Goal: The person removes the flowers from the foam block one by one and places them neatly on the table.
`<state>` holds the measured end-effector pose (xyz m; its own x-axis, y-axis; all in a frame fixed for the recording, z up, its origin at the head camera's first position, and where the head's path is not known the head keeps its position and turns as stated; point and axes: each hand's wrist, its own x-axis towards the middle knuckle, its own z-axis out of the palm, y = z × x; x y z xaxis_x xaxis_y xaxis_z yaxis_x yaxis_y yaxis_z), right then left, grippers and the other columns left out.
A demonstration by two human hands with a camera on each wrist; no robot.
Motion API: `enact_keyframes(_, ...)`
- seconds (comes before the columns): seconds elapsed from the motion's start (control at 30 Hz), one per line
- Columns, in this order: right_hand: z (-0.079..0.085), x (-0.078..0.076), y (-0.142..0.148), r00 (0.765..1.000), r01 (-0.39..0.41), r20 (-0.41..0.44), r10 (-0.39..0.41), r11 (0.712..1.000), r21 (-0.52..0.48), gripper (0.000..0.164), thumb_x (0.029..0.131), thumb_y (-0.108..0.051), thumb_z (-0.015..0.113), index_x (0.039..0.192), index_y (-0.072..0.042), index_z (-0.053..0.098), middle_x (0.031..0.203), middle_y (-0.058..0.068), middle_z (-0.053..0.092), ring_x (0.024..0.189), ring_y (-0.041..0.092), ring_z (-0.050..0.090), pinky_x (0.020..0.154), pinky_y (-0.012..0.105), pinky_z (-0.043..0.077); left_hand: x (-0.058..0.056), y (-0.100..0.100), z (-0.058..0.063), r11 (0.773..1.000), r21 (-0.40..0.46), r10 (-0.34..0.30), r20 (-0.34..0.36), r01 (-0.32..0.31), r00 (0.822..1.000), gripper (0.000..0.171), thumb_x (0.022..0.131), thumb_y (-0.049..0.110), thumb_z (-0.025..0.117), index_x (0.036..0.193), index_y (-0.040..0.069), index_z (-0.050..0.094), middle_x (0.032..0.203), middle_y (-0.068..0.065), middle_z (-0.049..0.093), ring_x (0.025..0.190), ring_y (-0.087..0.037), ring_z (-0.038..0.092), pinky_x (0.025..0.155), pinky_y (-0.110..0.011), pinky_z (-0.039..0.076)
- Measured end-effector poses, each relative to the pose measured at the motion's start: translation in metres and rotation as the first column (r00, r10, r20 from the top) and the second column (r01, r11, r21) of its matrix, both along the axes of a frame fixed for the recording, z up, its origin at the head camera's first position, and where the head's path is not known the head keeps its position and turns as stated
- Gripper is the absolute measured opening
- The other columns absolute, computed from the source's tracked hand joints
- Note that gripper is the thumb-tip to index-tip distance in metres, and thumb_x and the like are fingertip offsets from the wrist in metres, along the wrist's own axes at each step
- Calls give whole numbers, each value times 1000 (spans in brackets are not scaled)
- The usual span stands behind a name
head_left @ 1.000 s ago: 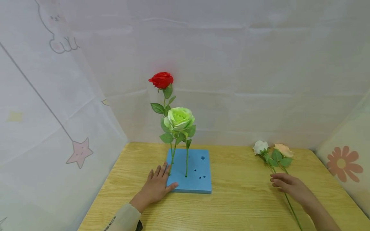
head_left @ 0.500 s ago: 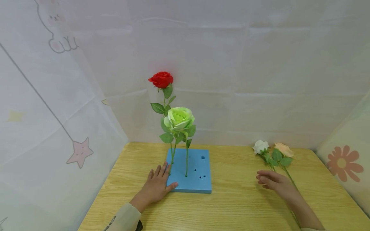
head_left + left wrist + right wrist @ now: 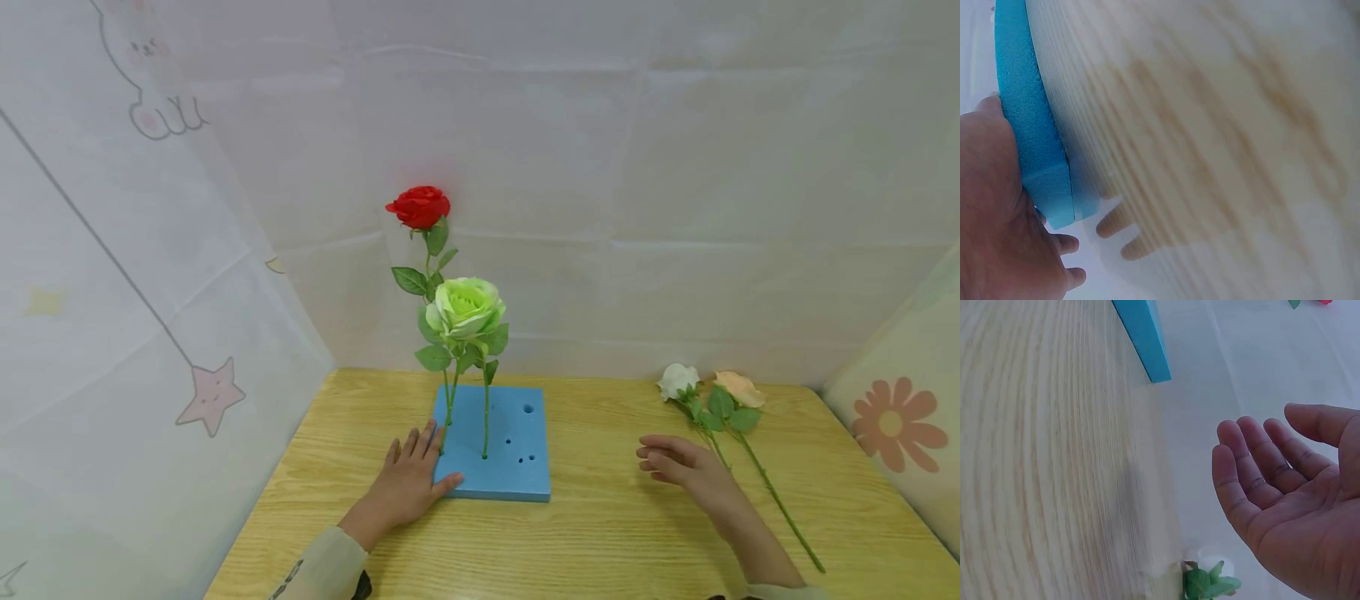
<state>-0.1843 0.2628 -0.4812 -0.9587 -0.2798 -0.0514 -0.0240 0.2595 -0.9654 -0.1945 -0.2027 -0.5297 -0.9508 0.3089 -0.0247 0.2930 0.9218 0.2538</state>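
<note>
Table: wood-grain top (image 3: pixel 592 533), with pale cloth (image 3: pixel 750 167) behind it and at both sides.
Cloth prints: pink star (image 3: pixel 210 396) and outlined animal (image 3: pixel 150 117) on the left side; orange flower print (image 3: pixel 900 423) on the right.
Loose flowers: white rose (image 3: pixel 677 382) and peach rose (image 3: pixel 739 388) lying side by side toward the far right of the table, leaves close together. Peach stem slants toward the near right.
In the way: right hand (image 3: pixel 693 477) and wrist cover the lower part of the white rose's stem. Green rose (image 3: pixel 467 308) stands in front of part of the red rose's stalk.
Holder: blue board (image 3: pixel 517 483), left of the table's middle. Three stems stand in its holes along the left and centre; which stem carries which bloom is hard to trace behind the leaves. More holes show on the right half, the widest near the far right corner.
Standing blooms: red rose (image 3: pixel 420 208) highest, green rose lower and nearer, both upright over the board.
Left hand (image 3: pixel 405 487): spread flat at the board's left edge, thumb on its top near the front; beige sleeve (image 3: pixel 322 567) at the wrist.
Right hand's grip: loose, above the table between board and lying roses; fingers gently bent, thumb apart, palm bare.
</note>
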Motion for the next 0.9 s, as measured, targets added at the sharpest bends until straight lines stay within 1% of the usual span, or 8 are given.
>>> enact_keyframes(0.1,-1,-1,-7,1000,6,16,-6,1000,-2,53,105,-30,59,145,2,50,138,26,58,113,21,68,95,30,55,0,0,-1,1000,-5,3,-1,-3,1000,91,99,71,37,164,11,16,170,-13,9,152,-45,18,117,-69,17)
enact_keyframes(0.2,-3,-1,-14,1000,-3,28,3,1000,-17,52,105,-30,58,146,1,49,140,27,56,115,24,67,97,33,54,-1,0,-1,1000,-12,2,-1,-2,1000,92,99,73,35,164,11,15,170,-12,8,152,-44,18,117,-69,17)
enact_keyframes(0.33,-5,-2,-24,1000,-28,4,29,998,-50,51,106,-26,57,146,4,48,137,25,58,115,28,67,98,37,54,-2,0,-3,1000,-12,-3,-10,2,1000,93,98,74,33,164,11,16,170,-13,9,152,-45,18,117,-69,17)
enact_keyframes(0.4,-6,-3,-29,999,-35,-7,34,997,-65,51,106,-26,58,146,4,48,135,23,60,114,28,67,97,37,54,-2,-1,-4,1000,-13,-4,-12,3,1000,93,98,75,32,164,11,16,170,-13,9,152,-45,18,117,-69,17)
enact_keyframes(0.6,-9,-4,-43,999,-30,-18,28,995,-100,51,105,-27,59,145,2,49,134,22,61,112,22,68,97,37,54,-3,-1,-6,1000,-16,-8,-14,7,1000,93,99,74,33,164,10,16,170,-13,8,152,-45,18,117,-69,17)
enact_keyframes(0.73,-10,-6,-52,1000,-14,-15,12,990,-140,50,104,-27,61,145,-1,51,133,15,64,112,23,68,98,38,54,-4,-2,-8,1000,-14,-5,-7,5,1000,93,98,74,33,164,11,15,170,-13,7,152,-45,17,117,-69,17)
enact_keyframes(0.83,-11,-7,-59,1000,-22,-14,20,987,-160,50,104,-27,61,145,-2,51,130,10,66,114,27,67,99,41,53,-4,-2,-8,1000,-8,-4,-5,4,1000,93,98,74,34,164,11,15,170,-13,7,153,-45,17,117,-69,16)
enact_keyframes(0.9,-12,-7,-63,1000,-28,-9,27,985,-171,50,104,-27,61,145,-1,51,130,9,66,114,28,67,100,44,52,-5,-2,-8,1000,-3,-6,-6,6,1000,93,98,74,34,164,11,15,170,-13,7,153,-45,17,117,-69,16)
